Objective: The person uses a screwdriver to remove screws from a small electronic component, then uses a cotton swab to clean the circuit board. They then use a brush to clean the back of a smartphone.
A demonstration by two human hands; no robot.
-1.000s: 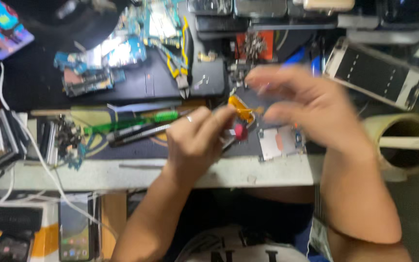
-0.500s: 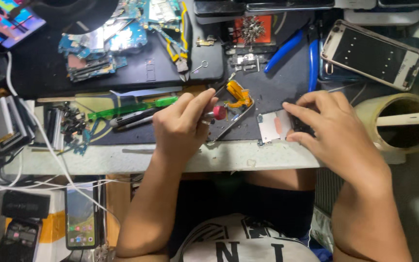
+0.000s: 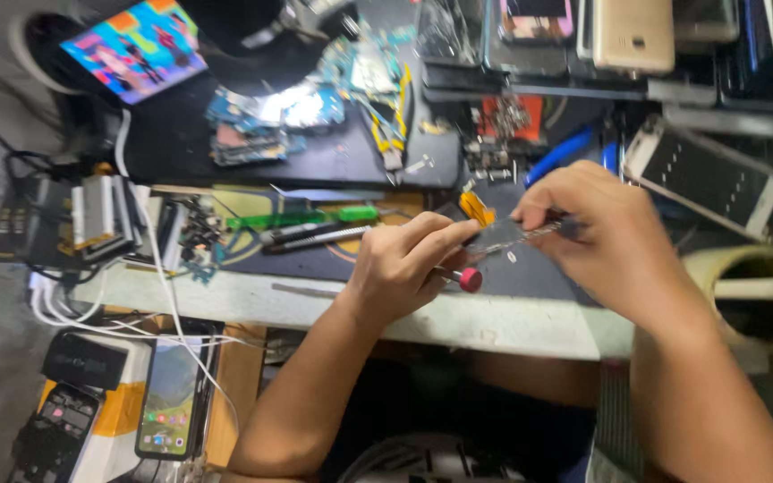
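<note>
Left hand [image 3: 400,268] is gripping a red-capped screwdriver [image 3: 469,279] near the worktop's [image 3: 494,322] front edge. Right hand [image 3: 597,228], pressing a metal plate flat a moment ago, is now pinching tweezers [image 3: 521,238]; work is moving to fine parts.

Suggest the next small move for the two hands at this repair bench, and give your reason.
Probably lower the thin metal piece onto the dark mat before working on it. The right hand pinches it in mid-air, while the left hand grips a red-capped screwdriver aimed towards it, so neither looks braced.
</note>
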